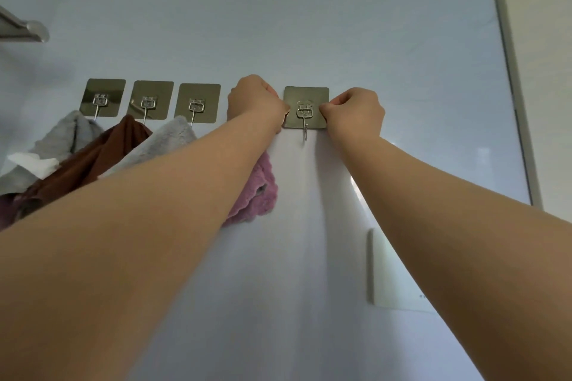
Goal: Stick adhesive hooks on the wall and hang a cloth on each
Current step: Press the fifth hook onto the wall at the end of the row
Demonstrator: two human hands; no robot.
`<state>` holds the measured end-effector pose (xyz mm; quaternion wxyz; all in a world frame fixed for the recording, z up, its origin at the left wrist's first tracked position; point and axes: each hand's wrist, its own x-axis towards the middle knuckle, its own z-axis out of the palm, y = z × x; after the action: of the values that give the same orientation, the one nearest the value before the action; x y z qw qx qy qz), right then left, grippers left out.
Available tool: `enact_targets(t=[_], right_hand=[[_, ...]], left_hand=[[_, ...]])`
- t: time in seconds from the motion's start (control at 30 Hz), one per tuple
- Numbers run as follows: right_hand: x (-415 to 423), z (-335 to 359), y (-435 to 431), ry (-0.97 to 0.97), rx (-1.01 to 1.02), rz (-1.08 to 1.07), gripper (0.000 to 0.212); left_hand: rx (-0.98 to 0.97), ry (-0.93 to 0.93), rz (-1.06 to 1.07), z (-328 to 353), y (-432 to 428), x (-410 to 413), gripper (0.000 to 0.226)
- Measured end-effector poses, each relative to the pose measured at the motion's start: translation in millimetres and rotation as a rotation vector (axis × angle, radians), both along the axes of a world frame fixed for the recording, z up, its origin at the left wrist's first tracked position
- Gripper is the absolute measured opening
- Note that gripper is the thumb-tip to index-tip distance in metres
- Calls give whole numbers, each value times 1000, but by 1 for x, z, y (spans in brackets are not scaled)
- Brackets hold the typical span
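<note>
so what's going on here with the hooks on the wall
A person is pressing the rightmost adhesive hook onto the wall, with the left hand at its left edge and the right hand at its right edge. Nothing hangs on it yet. Three other hooks to the left hold a grey cloth, a brown cloth and a second grey cloth. A pink cloth hangs behind the left forearm, its hook hidden.
</note>
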<state>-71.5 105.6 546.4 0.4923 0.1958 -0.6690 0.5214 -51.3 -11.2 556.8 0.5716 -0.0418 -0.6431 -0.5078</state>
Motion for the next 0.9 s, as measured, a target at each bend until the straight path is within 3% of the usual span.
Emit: enact_targets(t=[0.5, 0.77, 0.9], right_hand=[[5, 2, -1, -2, 53, -24, 9], [4, 2, 0, -20, 76, -41, 6], [3, 0, 1, 24, 95, -57, 12]], left_hand=[[10, 25, 9, 3, 2, -5, 33], [-60, -27, 89, 3, 2, -6, 32], [-209, -60, 150, -1, 6, -4, 28]])
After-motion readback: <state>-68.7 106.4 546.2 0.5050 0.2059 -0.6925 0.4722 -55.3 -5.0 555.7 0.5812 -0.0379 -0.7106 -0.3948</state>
